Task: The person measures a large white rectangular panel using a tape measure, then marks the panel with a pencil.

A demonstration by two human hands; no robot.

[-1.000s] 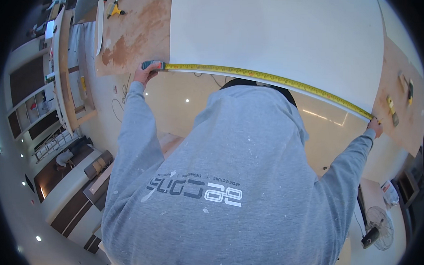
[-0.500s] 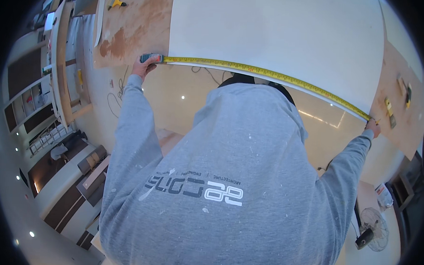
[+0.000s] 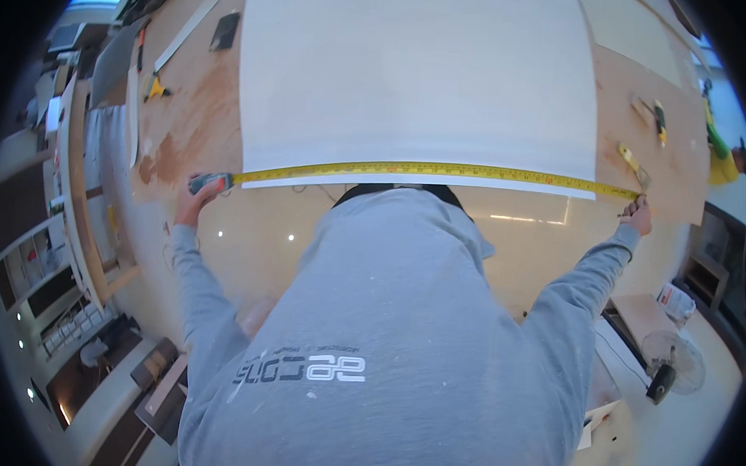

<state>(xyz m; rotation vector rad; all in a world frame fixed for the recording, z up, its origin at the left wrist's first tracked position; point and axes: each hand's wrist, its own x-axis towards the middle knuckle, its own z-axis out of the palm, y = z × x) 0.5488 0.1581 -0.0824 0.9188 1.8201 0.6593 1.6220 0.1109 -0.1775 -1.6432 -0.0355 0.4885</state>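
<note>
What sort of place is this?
Probably a workshop or a room being fitted out. Signs: a yellow tape measure stretched across a large white sheet, the brown-stained work surface beneath, and a yellow-and-black hand tool lying to the right.

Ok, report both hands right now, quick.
Left hand: closed, holding the tape measure case.
Right hand: closed, holding the far end of the yellow tape blade.

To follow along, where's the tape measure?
In the head view, the tape measure runs along the near edge of the white sheet, from left hand to right hand.
</note>
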